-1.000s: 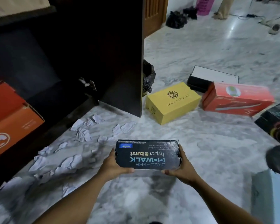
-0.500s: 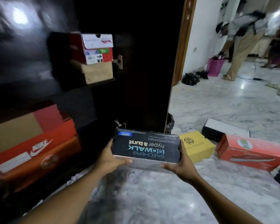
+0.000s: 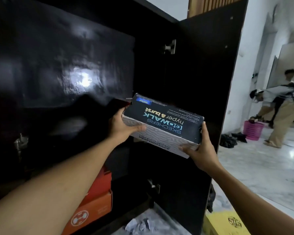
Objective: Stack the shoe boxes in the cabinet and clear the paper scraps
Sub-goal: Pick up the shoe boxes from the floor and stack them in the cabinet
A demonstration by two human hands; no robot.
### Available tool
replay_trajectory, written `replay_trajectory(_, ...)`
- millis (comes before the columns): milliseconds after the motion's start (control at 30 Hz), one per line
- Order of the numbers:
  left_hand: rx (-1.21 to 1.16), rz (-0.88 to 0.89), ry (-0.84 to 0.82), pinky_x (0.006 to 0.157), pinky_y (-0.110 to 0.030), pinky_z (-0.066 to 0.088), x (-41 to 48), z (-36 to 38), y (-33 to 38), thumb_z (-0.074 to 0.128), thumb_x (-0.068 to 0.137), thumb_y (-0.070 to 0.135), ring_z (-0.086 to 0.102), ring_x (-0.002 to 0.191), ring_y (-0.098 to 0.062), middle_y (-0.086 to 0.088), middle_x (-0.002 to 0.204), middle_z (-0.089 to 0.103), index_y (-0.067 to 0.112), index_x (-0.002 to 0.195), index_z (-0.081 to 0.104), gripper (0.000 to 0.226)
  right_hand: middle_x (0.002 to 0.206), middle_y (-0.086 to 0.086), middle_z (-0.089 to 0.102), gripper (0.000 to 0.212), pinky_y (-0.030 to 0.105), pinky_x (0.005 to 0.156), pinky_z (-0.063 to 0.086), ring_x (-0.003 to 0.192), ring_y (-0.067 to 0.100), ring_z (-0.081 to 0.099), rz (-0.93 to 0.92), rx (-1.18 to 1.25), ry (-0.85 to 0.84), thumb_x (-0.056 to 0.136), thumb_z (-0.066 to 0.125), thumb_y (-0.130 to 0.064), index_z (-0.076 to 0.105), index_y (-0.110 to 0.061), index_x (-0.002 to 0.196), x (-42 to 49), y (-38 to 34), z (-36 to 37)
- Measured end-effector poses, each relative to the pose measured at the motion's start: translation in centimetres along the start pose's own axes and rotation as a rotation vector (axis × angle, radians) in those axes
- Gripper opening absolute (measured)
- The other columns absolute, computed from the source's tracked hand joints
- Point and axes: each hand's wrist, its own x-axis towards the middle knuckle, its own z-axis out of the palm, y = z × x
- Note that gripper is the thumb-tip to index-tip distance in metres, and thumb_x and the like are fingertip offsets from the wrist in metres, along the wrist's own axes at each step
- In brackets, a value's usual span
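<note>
Both hands up, one box between them.

Dark blue shoe box (image 3: 163,122), lid up, "SKECHERS GOwalk hyper burst" reading upside down to me. Grey patterned side wall faces me. The box is in the air, tilted, right end lower than the left, in front of the open cabinet (image 3: 71,61), touching no shelf that I can make out.

Left hand (image 3: 124,128): curled round the left end, thumb laid across the grey side wall. Right hand (image 3: 200,150): grips the near right corner, thumb under the bottom edge, fingers up the right end.

Cabinet interior very dark and glossy, one bright glare patch on its back panel. The shelf level behind the box is too dark to read. Cabinet door (image 3: 210,73) stands open just right of the box, with a metal hinge (image 3: 170,46) above and another lower down.

Low in the cabinet, under my left forearm: orange shoe boxes (image 3: 92,206), stacked, a white round logo on the lower one.

Paper scraps (image 3: 141,224) lie crumpled on the marble floor (image 3: 261,167) at the cabinet's foot. A yellow shoe box (image 3: 227,224) sits on the floor beyond the door's lower edge, partly hidden by my right forearm.

Far right: another person (image 3: 278,107) bends over a pink basket (image 3: 253,131), with dark bundles (image 3: 229,140) on the floor beside it.
</note>
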Motion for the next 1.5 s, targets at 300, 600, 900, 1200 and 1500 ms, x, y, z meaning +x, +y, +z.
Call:
replay_trajectory(300,0.156,-0.050,0.111,0.112,-0.040,0.040,12.5,2.1,-0.4,0.088,0.061,0.054,0.044,0.131,-0.028,-0.013,0.140,0.040,0.017,0.153,0.035,0.112,0.148,-0.002,0.045,0.103,0.046,0.108,0.046,0.131,0.020,0.050,-0.077,-0.041,0.210,0.077,0.082,-0.040,0.012,-0.042,0.152,10.2,-1.5,3.6)
replay_trajectory(600,0.061,0.002,-0.034,0.108,-0.037,0.045,16.1,7.2,-4.0,0.073,0.085,0.046,0.054,0.127,-0.020,-0.004,0.144,0.053,0.024,0.149,0.043,0.073,0.149,-0.002,0.043,0.094,0.049,0.104,0.047,0.129,0.022,0.052,-0.086,0.001,0.317,0.078,0.059,-0.073,0.020,-0.033,0.152,15.8,0.2,8.3)
replay_trajectory(900,0.132,-0.056,-0.065,0.112,-0.041,0.040,16.3,8.5,-2.5,0.071,0.066,0.077,0.044,0.137,-0.020,0.001,0.153,0.043,0.024,0.153,0.033,0.108,0.149,0.000,0.036,0.044,0.035,0.106,0.036,0.132,0.022,0.038,-0.212,-0.098,0.166,0.105,0.040,-0.027,0.038,-0.019,0.148,20.7,-0.2,11.8)
replay_trajectory(1200,0.190,-0.090,-0.013,0.108,-0.036,0.045,18.9,10.1,-5.5,0.080,0.078,0.047,0.049,0.134,-0.024,-0.005,0.152,0.046,0.016,0.154,0.031,0.096,0.133,-0.003,0.029,0.044,0.043,0.104,0.048,0.113,0.017,0.051,-0.124,-0.030,-0.013,0.105,0.040,-0.022,0.034,-0.014,0.147,24.0,1.6,14.7)
replay_trajectory(1500,0.145,-0.157,0.051,0.085,-0.022,0.046,20.9,10.8,-7.1,0.079,0.084,0.026,0.057,0.098,-0.011,0.006,0.106,0.062,0.011,0.135,0.055,0.059,0.161,0.006,0.022,0.051,0.037,0.121,0.012,0.145,0.020,0.010,-0.077,-0.227,-0.092,0.105,0.029,-0.024,0.024,-0.010,0.154,25.4,2.0,16.6)
